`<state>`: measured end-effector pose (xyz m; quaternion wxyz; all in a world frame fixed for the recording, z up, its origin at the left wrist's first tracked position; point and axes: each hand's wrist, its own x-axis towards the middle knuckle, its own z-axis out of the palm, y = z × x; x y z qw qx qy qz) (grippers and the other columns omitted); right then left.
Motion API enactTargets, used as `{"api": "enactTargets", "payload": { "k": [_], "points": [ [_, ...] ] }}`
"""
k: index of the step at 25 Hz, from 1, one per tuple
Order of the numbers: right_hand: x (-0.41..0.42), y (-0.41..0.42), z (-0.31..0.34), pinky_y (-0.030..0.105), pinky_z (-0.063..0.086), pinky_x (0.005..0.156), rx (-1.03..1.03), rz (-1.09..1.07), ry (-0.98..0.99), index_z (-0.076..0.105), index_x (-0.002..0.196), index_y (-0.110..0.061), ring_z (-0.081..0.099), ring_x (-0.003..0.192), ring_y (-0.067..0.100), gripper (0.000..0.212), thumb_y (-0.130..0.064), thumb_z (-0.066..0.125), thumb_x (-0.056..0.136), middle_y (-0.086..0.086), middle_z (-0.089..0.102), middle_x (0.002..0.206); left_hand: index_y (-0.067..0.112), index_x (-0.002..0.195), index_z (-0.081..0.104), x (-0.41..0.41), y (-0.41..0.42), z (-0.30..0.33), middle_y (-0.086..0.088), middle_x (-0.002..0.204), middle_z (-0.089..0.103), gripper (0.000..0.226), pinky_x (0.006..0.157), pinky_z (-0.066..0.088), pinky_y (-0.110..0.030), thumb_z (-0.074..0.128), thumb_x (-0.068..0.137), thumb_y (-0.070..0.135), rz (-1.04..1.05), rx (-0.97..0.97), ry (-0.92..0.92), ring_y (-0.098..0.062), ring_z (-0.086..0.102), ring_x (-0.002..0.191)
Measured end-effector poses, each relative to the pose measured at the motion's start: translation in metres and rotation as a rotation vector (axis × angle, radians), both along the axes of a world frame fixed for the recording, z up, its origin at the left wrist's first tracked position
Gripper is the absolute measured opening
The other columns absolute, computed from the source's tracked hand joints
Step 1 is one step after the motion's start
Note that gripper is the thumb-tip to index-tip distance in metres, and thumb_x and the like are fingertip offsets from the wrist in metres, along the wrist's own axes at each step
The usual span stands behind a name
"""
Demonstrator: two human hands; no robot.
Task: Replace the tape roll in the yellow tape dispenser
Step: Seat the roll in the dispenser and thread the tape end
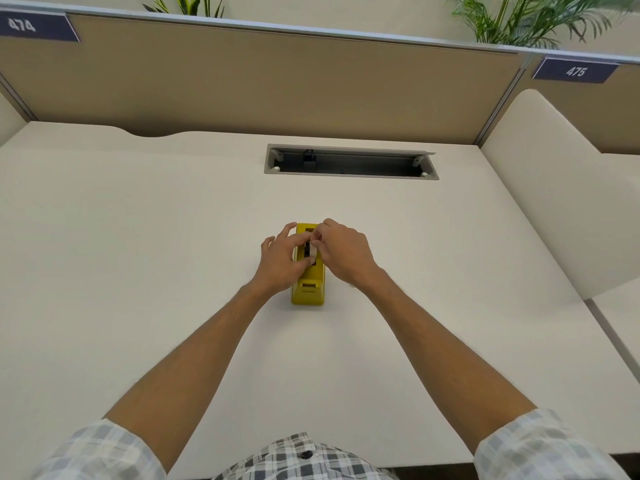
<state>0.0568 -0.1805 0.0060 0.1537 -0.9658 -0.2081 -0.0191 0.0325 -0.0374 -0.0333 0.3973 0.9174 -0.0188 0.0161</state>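
Your yellow tape dispenser [309, 284] stands on the white desk [138, 271] near the middle of the view, its long axis running from 12 to 6 o'clock, with the cutter end toward you at 6 o'clock. Your left hand [282, 261] lies against the dispenser's 9 o'clock side, fingers spread and reaching over the top opening, thumb across the body near the middle. Your right hand [341, 252] comes in from 3 o'clock, its fingers curled and pinching a small white piece, the tape roll [313, 250], as far as can be told, right at the slot in the top of the dispenser. How deep the roll sits in the slot cannot be told, since your fingers cover it. At 12 o'clock from the dispenser, well apart, an open cable tray [349, 162] is set into the desk. Behind it rises a beige partition [242, 88] with number plates at its upper corners.
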Motion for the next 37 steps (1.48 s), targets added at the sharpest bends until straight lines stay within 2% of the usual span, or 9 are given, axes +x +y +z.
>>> {"api": "enactTargets", "payload": {
  "k": [8, 15, 19, 22, 26, 34, 37],
  "points": [
    [-0.002, -0.004, -0.001, 0.032, 0.044, 0.064, 0.002, 0.009, -0.026, 0.062, 0.105, -0.017, 0.062, 0.085, 0.023, 0.02, -0.028, 0.046, 0.101, -0.001, 0.062, 0.106, 0.035, 0.129, 0.055, 0.004, 0.003, -0.002, 0.0, 0.149, 0.043, 0.045, 0.115, 0.012, -0.05, 0.066, 0.087, 0.024, -0.046, 0.034, -0.039, -0.019, 0.023, 0.144],
    [0.004, 0.002, -0.004, 0.03, 0.045, 0.064, -0.004, -0.017, -0.03, 0.063, 0.107, -0.016, 0.063, 0.083, 0.021, 0.021, -0.029, 0.047, 0.101, 0.0, 0.062, 0.106, 0.033, 0.13, 0.055, 0.004, 0.003, -0.001, -0.002, 0.15, 0.04, 0.046, 0.115, 0.011, -0.047, 0.067, 0.087, 0.025, -0.035, 0.029, -0.029, -0.022, 0.024, 0.142],
    [0.001, 0.0, -0.006, 0.029, 0.038, 0.059, 0.001, -0.013, -0.088, 0.067, 0.105, -0.016, 0.063, 0.081, 0.022, 0.023, -0.027, 0.047, 0.101, -0.001, 0.063, 0.103, 0.033, 0.131, 0.055, 0.005, 0.004, -0.003, -0.001, 0.15, 0.041, 0.045, 0.114, 0.011, -0.046, 0.066, 0.087, 0.025, -0.048, 0.029, -0.029, -0.021, 0.023, 0.142],
    [-0.003, -0.004, -0.007, 0.032, 0.046, 0.061, -0.024, 0.04, -0.156, 0.068, 0.11, -0.017, 0.063, 0.086, 0.021, 0.026, -0.027, 0.045, 0.102, -0.001, 0.064, 0.103, 0.035, 0.131, 0.054, 0.005, 0.005, -0.004, -0.002, 0.15, 0.041, 0.045, 0.114, 0.011, -0.047, 0.064, 0.088, 0.026, -0.055, 0.024, -0.029, -0.022, 0.023, 0.142],
    [-0.007, -0.01, -0.009, 0.039, 0.054, 0.069, 0.028, 0.089, -0.159, 0.067, 0.118, -0.019, 0.062, 0.091, 0.02, 0.026, -0.024, 0.046, 0.102, 0.001, 0.065, 0.107, 0.036, 0.13, 0.053, 0.005, 0.005, -0.005, -0.003, 0.152, 0.037, 0.043, 0.115, 0.012, -0.049, 0.064, 0.089, 0.029, -0.049, 0.037, -0.013, -0.025, 0.024, 0.142],
    [-0.006, -0.013, -0.015, 0.035, 0.053, 0.065, 0.116, 0.08, -0.175, 0.07, 0.114, -0.02, 0.065, 0.087, 0.02, 0.024, -0.023, 0.051, 0.1, -0.001, 0.069, 0.103, 0.034, 0.131, 0.053, 0.004, 0.006, -0.002, -0.002, 0.152, 0.037, 0.043, 0.116, 0.011, -0.047, 0.063, 0.089, 0.028, -0.069, 0.027, -0.01, -0.02, 0.023, 0.143],
    [-0.006, -0.013, -0.018, 0.03, 0.048, 0.063, 0.185, 0.045, -0.161, 0.07, 0.112, -0.022, 0.065, 0.084, 0.018, 0.021, -0.024, 0.054, 0.098, -0.003, 0.069, 0.102, 0.035, 0.132, 0.052, 0.004, 0.005, 0.0, -0.001, 0.151, 0.038, 0.043, 0.117, 0.011, -0.048, 0.062, 0.09, 0.028, -0.073, 0.019, -0.004, -0.02, 0.023, 0.143]
  ]
}}
